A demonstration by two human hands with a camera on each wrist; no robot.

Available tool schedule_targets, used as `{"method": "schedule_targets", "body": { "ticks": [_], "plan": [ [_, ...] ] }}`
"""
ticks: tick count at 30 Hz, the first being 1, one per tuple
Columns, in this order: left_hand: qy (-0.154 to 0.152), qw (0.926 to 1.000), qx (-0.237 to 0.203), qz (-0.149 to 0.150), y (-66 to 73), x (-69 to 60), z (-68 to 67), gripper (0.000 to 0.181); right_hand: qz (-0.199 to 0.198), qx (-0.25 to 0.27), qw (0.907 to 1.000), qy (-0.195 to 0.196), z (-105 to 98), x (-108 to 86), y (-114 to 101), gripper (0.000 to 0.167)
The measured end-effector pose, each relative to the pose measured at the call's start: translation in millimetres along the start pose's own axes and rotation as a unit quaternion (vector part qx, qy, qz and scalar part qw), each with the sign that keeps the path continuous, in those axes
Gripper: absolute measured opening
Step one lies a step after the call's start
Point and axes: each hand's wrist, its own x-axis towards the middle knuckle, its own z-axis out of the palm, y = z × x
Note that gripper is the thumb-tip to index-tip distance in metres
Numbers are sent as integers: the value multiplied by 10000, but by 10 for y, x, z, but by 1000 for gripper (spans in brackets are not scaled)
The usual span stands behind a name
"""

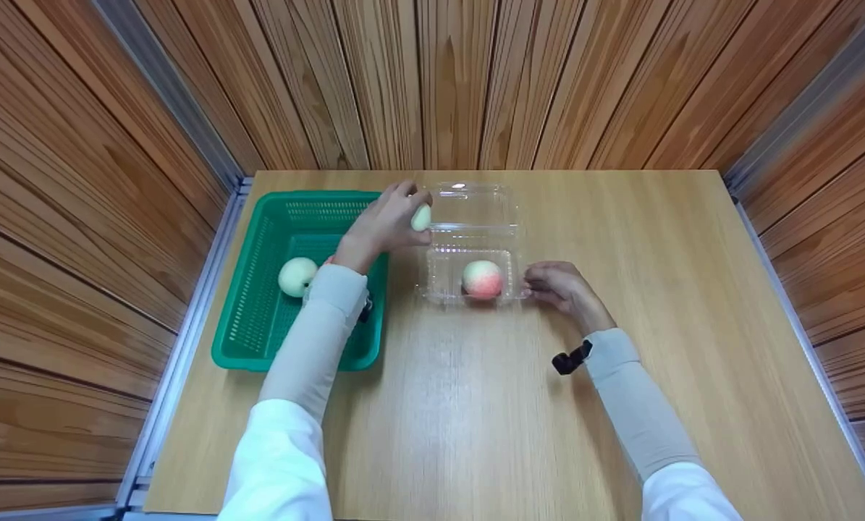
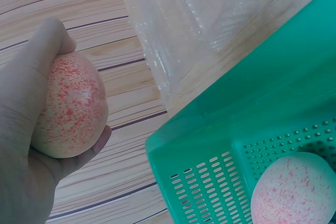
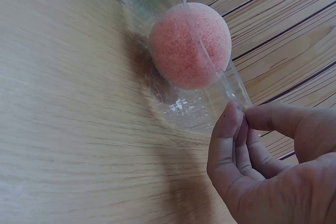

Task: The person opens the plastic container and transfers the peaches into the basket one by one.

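My left hand (image 1: 389, 223) grips a pale peach (image 1: 421, 218) above the gap between the green basket and a clear plastic box; the left wrist view shows this peach (image 2: 73, 106) speckled pink, with thumb and fingers round it. The clear box (image 1: 446, 278) lies with its lid (image 1: 475, 206) opened back. Inside its right part sits a pink and pale peach (image 1: 483, 280). With thumb and fingertips, my right hand (image 1: 562, 293) pinches the box's right edge, as the right wrist view also shows, the hand (image 3: 268, 161) being beside the peach (image 3: 190, 45).
The green basket (image 1: 240, 304) stands on the left of the wooden table (image 1: 475, 434), under my left forearm. One pale peach (image 1: 297, 276) lies in it. Wooden plank walls (image 1: 450, 87) rise behind and at both sides.
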Motion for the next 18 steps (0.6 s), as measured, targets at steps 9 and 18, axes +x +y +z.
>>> {"method": "schedule_targets", "body": {
  "ticks": [9, 18],
  "plan": [
    [-65, 9994, -209, -263, -31, -10, -25, 53, -1, -118, 9999, 66, 3, 11, 8, 17],
    [213, 9996, -157, 32, -75, -39, -67, 50, 67, -87, 9998, 145, -9, -2, 13, 11]
  ]
}}
